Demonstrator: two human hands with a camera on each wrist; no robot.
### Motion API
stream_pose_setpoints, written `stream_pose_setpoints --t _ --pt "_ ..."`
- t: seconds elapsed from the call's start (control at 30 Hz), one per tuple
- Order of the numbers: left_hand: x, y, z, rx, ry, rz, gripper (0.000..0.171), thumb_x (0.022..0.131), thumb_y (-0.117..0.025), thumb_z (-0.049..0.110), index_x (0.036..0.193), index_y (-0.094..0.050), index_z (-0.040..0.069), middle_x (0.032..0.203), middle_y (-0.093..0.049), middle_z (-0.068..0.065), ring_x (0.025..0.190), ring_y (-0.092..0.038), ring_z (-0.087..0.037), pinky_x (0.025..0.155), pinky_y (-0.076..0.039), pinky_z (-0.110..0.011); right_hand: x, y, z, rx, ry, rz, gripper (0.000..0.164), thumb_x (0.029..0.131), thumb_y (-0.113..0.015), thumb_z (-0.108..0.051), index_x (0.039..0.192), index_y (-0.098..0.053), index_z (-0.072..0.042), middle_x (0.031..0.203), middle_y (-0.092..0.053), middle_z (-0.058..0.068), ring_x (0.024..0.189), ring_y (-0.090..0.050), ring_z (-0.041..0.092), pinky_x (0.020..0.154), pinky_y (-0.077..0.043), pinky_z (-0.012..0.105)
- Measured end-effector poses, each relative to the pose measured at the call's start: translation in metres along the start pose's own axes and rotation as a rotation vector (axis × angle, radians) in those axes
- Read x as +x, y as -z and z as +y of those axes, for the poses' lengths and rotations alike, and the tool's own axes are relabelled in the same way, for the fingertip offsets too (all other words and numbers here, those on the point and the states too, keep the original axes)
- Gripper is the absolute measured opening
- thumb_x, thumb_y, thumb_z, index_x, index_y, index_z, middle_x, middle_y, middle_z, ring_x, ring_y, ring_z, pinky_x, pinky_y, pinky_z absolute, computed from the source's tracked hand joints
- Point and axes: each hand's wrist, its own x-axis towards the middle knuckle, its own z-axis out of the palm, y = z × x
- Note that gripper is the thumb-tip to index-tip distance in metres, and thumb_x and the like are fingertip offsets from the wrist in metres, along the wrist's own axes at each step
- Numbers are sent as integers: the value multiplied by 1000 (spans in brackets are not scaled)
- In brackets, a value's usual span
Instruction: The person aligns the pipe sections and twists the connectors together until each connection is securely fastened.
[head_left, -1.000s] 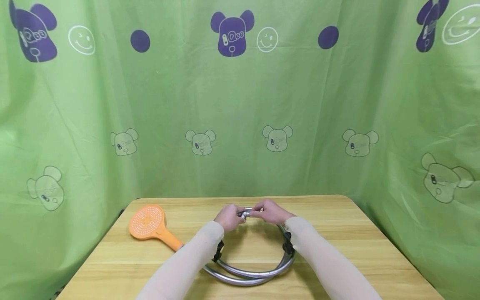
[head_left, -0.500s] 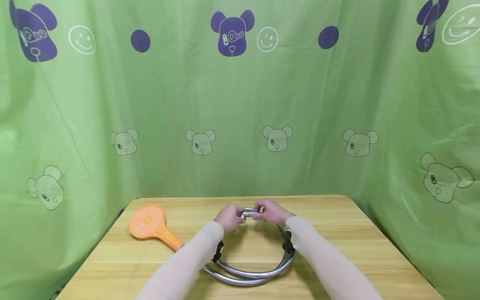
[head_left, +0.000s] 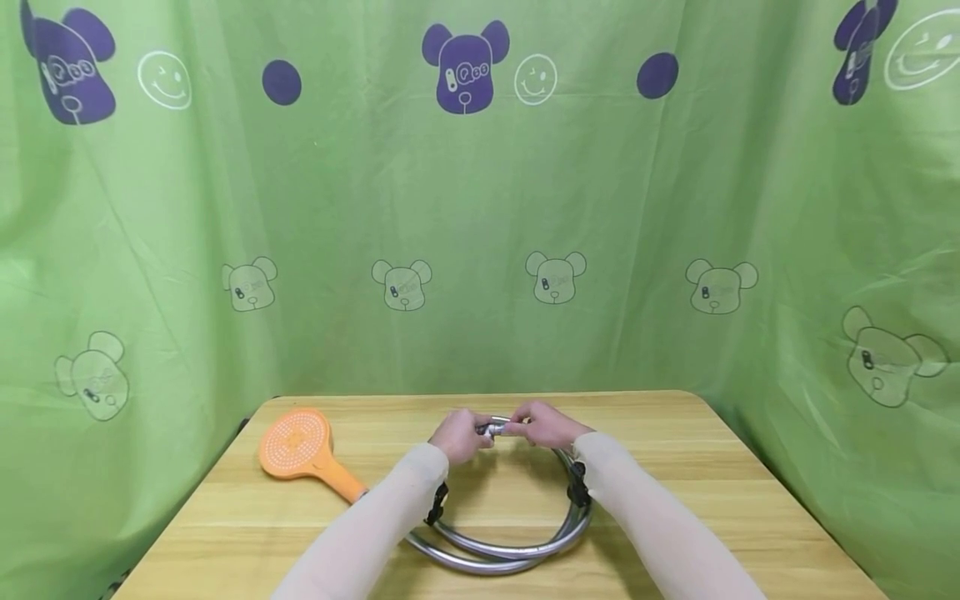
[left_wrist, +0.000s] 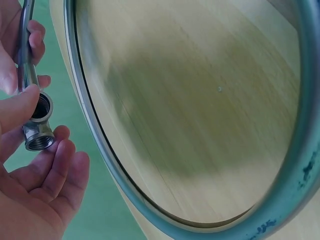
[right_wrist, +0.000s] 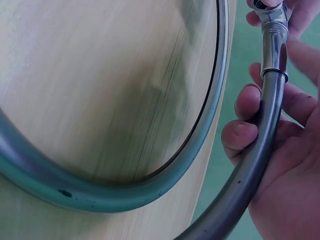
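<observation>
A silvery shower hose (head_left: 495, 565) lies coiled on the table and joins an orange shower head (head_left: 296, 443) at the left. My left hand (head_left: 459, 435) pinches a small metal tee fitting (left_wrist: 40, 136) between thumb and fingers; two threaded openings show in the left wrist view. My right hand (head_left: 551, 426) grips the hose's free end, with its fingers curled round the grey tube (right_wrist: 265, 125) just below the chrome end nut (right_wrist: 273, 52). This nut stands in line with the tee, its upper end right at the fitting. Both hands are raised near the table's far side.
The wooden table (head_left: 720, 492) has its back edge just behind my hands. A green patterned curtain (head_left: 480, 342) hangs behind and along both sides. Hose loops pass under both forearms, close to the black wrist straps (head_left: 577, 485).
My right hand's fingers moved right off the end nut, then came back left toward it. My left hand keeps the tee fitting in the same place. The shower head has not moved.
</observation>
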Motion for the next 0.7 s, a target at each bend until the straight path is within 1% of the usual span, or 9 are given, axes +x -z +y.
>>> stream_pose_setpoints --t 0.07,0.17,0.23,0.3,0.4,0.5,0.6,0.63,0.7 --pt "0 0 0 3 -4 0 41 87 -78 15 127 -71 17 92 -71 1 70 -56 -13 66 -48 -29 0 -1 0 18 14 7 15 92 -74 -26 95 -70 -11 76 -60 0 59 -48 10 51 -38 22" --pt "1 -1 -1 4 -4 3 41 86 -78 16 127 -71 17 90 -70 2 71 -56 -13 67 -48 -30 0 -2 0 45 35 21 20 86 -79 -14 97 -64 -7 89 -62 4 66 -52 11 58 -43 23" --pt "1 -1 -2 5 -4 4 41 86 -78 16 127 -71 17 90 -70 3 72 -56 -13 68 -48 -30 0 -2 -1 54 42 32 22 82 -80 -7 95 -62 -5 90 -61 6 67 -52 13 59 -43 24" --pt "0 -1 -2 -2 -4 5 41 87 -78 16 127 -71 17 91 -71 2 71 -56 -13 68 -48 -30 0 -2 -1 52 46 38 21 82 -80 -5 92 -62 -5 88 -61 6 66 -52 13 59 -43 25" --pt "0 -1 -2 -4 -5 8 41 87 -78 16 127 -71 17 91 -71 2 71 -56 -14 68 -49 -30 0 -1 0 35 58 31 14 86 -77 -8 91 -64 -5 85 -61 6 65 -51 12 58 -43 24" --pt "0 0 -2 1 -13 21 40 86 -78 16 126 -72 16 91 -71 1 72 -56 -14 68 -49 -31 1 0 -1 -6 69 19 10 92 -74 -16 90 -69 -7 85 -61 5 64 -52 12 58 -44 25" --pt "-1 0 -2 11 -26 29 39 86 -79 16 125 -72 15 92 -72 1 72 -56 -13 69 -48 -30 0 2 -1 -30 56 6 16 96 -69 -23 90 -74 -9 86 -60 4 66 -52 13 61 -43 27" --pt "-1 0 -2 10 -28 29 39 86 -79 16 125 -72 15 92 -72 1 72 -55 -13 69 -48 -30 0 2 -2 -36 51 5 18 97 -67 -24 90 -75 -9 85 -60 4 66 -51 13 60 -42 27" --pt "-2 0 -2 6 -30 25 39 86 -78 16 125 -72 16 93 -73 1 71 -55 -12 68 -47 -29 0 2 -3 -29 27 4 22 98 -66 -26 91 -76 -8 80 -62 9 62 -48 13 56 -39 26"
